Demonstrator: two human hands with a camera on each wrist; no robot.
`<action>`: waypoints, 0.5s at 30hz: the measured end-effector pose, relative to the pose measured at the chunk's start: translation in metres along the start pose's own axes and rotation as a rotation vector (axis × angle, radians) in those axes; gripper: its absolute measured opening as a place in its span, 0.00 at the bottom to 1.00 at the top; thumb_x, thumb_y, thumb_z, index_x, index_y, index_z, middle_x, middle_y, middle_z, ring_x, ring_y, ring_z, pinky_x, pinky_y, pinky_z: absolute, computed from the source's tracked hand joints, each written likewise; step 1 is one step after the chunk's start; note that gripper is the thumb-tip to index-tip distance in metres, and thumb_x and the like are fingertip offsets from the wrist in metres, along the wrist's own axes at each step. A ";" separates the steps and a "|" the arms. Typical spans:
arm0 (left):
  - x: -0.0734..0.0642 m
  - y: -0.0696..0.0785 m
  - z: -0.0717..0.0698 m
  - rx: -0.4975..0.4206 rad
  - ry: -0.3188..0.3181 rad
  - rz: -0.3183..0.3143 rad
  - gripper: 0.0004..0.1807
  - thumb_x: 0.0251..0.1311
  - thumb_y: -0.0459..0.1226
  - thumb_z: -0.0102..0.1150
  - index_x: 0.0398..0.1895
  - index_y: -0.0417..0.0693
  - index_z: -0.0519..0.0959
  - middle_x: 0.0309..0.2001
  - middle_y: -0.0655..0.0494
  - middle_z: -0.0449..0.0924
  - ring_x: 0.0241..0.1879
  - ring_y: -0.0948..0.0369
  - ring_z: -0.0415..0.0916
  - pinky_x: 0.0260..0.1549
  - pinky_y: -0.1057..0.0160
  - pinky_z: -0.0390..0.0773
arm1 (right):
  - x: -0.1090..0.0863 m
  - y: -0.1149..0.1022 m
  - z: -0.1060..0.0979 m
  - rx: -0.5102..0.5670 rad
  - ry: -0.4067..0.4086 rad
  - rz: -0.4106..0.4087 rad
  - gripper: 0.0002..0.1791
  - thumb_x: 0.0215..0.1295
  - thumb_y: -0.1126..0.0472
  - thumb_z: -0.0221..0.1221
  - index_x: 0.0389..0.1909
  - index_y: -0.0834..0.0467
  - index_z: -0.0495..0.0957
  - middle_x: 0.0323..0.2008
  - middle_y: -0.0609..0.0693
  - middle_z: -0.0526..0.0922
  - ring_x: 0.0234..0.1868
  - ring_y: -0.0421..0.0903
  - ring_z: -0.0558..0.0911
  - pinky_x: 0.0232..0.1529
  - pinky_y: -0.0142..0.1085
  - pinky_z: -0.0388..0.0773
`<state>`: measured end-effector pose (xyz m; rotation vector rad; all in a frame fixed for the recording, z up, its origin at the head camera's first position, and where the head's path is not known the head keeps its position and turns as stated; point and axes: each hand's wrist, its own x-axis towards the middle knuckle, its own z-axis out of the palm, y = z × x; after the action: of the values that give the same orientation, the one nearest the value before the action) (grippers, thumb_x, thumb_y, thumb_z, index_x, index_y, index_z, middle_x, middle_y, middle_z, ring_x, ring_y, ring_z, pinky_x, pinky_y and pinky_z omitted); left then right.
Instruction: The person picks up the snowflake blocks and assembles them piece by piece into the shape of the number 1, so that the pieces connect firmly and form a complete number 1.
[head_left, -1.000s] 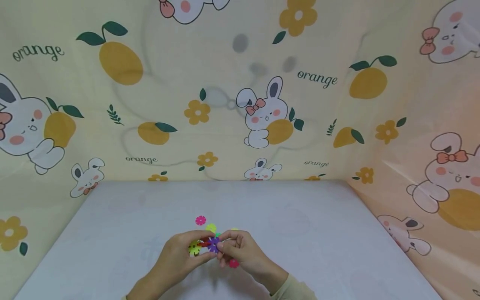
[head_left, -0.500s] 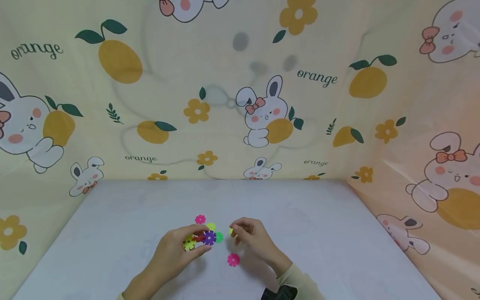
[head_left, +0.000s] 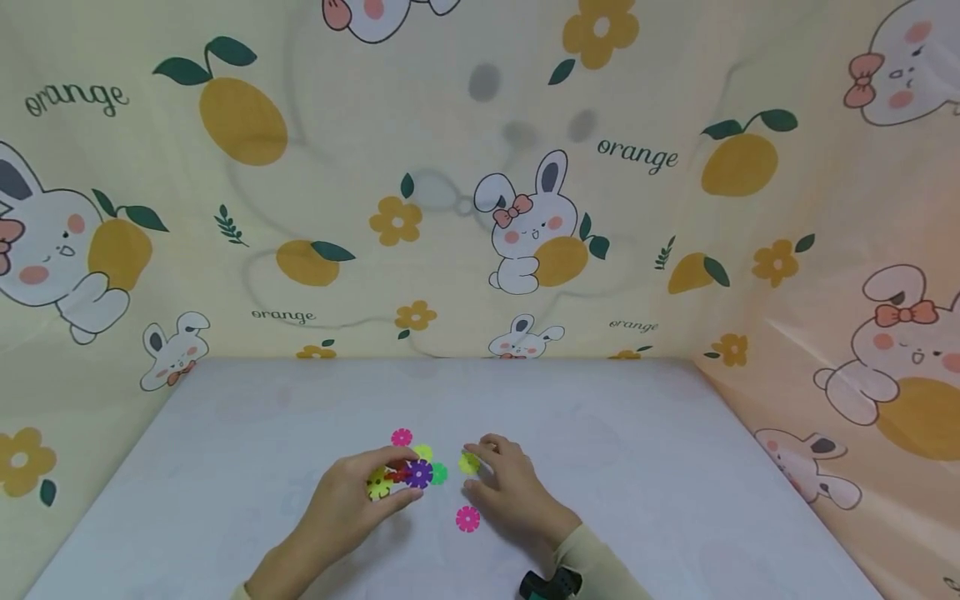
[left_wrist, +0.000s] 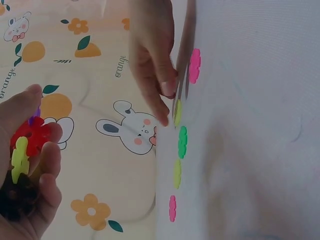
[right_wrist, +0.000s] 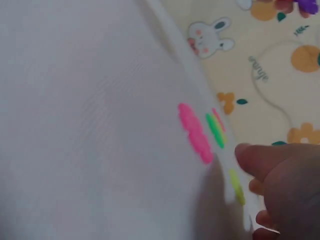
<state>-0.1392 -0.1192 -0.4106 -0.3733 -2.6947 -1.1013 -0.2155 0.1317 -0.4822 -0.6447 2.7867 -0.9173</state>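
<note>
- Bottom edge: black wrist device (head_left: 551,583) by the sleeve (head_left: 600,567).
- Lower centre: a near pink disc (head_left: 468,518) flat on the bench (head_left: 600,467).
- Lower left of centre: the left hand (head_left: 352,500) grips a cluster of purple, red and yellow discs (head_left: 414,480).
- To its right: the right hand (head_left: 513,483), fingers relaxed around a yellow disc (head_left: 468,463); contact unclear.
- Behind, mid-frame: green disc (head_left: 440,474), second yellow disc (head_left: 423,452), far pink disc (head_left: 401,437).
- Top: rabbit-print cloth (head_left: 435,108).

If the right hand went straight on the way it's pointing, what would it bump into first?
Most likely the yellow flower piece lying right in front of the right hand. Whether the hand is touching it is hard to tell from these pictures.
</note>
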 end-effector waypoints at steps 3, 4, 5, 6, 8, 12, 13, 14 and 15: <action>0.000 0.000 0.001 0.004 -0.008 0.011 0.22 0.52 0.47 0.76 0.51 0.55 0.86 0.49 0.62 0.89 0.53 0.57 0.85 0.53 0.53 0.83 | -0.001 0.002 0.002 -0.085 0.023 -0.016 0.28 0.69 0.49 0.61 0.68 0.51 0.74 0.71 0.59 0.67 0.73 0.61 0.64 0.68 0.67 0.60; 0.000 0.000 0.001 0.003 -0.008 0.014 0.22 0.52 0.48 0.76 0.51 0.55 0.86 0.50 0.61 0.89 0.53 0.57 0.85 0.53 0.52 0.83 | -0.001 0.003 0.002 -0.104 0.033 -0.026 0.27 0.69 0.49 0.61 0.67 0.52 0.75 0.71 0.60 0.68 0.72 0.62 0.64 0.67 0.66 0.61; 0.000 0.000 0.001 0.003 -0.008 0.018 0.22 0.52 0.48 0.76 0.50 0.55 0.86 0.50 0.61 0.89 0.53 0.57 0.85 0.53 0.52 0.83 | -0.001 0.003 0.003 -0.114 0.044 -0.035 0.25 0.69 0.50 0.62 0.65 0.52 0.76 0.71 0.60 0.68 0.72 0.63 0.65 0.66 0.66 0.62; 0.000 0.000 0.001 0.003 -0.009 0.014 0.22 0.52 0.48 0.76 0.50 0.55 0.86 0.50 0.61 0.89 0.53 0.57 0.85 0.53 0.52 0.83 | -0.001 0.003 0.003 -0.120 0.054 -0.041 0.23 0.69 0.51 0.62 0.63 0.51 0.77 0.70 0.60 0.69 0.72 0.63 0.65 0.66 0.66 0.63; 0.000 -0.001 0.002 0.006 -0.010 0.008 0.21 0.52 0.49 0.76 0.50 0.57 0.86 0.50 0.61 0.89 0.52 0.57 0.85 0.53 0.52 0.83 | -0.002 0.003 0.003 -0.117 0.072 -0.051 0.19 0.69 0.53 0.63 0.59 0.51 0.79 0.69 0.60 0.70 0.71 0.63 0.66 0.65 0.66 0.64; -0.001 0.000 0.003 0.008 -0.019 -0.019 0.20 0.52 0.49 0.76 0.49 0.60 0.86 0.50 0.61 0.89 0.52 0.58 0.85 0.53 0.52 0.83 | -0.003 0.001 0.003 -0.093 0.096 -0.059 0.14 0.67 0.55 0.65 0.52 0.50 0.80 0.66 0.58 0.73 0.70 0.62 0.67 0.64 0.66 0.64; -0.001 0.001 0.003 0.007 -0.022 -0.024 0.20 0.52 0.49 0.76 0.49 0.60 0.86 0.49 0.61 0.89 0.52 0.58 0.85 0.53 0.52 0.83 | -0.003 0.000 0.002 -0.088 0.100 -0.060 0.13 0.66 0.56 0.65 0.51 0.51 0.80 0.65 0.58 0.74 0.70 0.62 0.68 0.64 0.65 0.65; -0.001 0.001 0.003 0.004 -0.022 -0.025 0.21 0.51 0.49 0.77 0.49 0.60 0.86 0.49 0.61 0.89 0.51 0.58 0.86 0.53 0.52 0.83 | -0.003 0.000 0.002 -0.086 0.105 -0.062 0.13 0.66 0.56 0.66 0.50 0.51 0.80 0.63 0.57 0.75 0.69 0.61 0.69 0.64 0.64 0.65; -0.001 0.001 0.003 0.004 -0.021 -0.025 0.21 0.51 0.50 0.77 0.49 0.59 0.86 0.49 0.61 0.89 0.51 0.58 0.86 0.53 0.51 0.83 | -0.003 0.000 0.002 -0.086 0.109 -0.061 0.13 0.65 0.56 0.67 0.49 0.51 0.80 0.62 0.56 0.76 0.67 0.60 0.70 0.64 0.63 0.66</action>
<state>-0.1387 -0.1165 -0.4125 -0.3538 -2.7265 -1.1051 -0.2120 0.1317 -0.4836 -0.7161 2.9319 -0.8722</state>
